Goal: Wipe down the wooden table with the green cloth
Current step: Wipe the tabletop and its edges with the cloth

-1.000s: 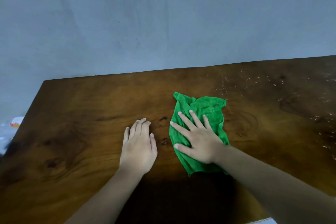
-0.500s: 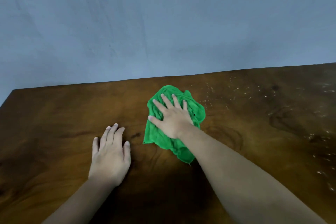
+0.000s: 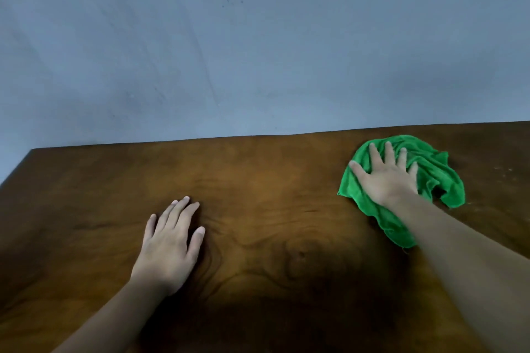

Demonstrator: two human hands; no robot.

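Observation:
The green cloth [image 3: 438, 178] lies crumpled on the wooden table [image 3: 258, 180], far right and close to the back edge. My right hand [image 3: 384, 178] presses down on it, palm flat and fingers spread, covering its left half. Part of the cloth trails back under my right forearm. My left hand [image 3: 169, 243] rests flat on the bare wood at the centre left with its fingers apart and nothing in it. The two hands are well apart.
A plain blue-grey wall [image 3: 258, 51] rises straight behind the table's back edge. The table's left edge shows at the far left. A few pale specks [image 3: 509, 170] lie on the wood to the right of the cloth.
My right hand has slid the cloth to the right and farther toward the back edge. My left hand stays flat on the wood. The view has shifted.

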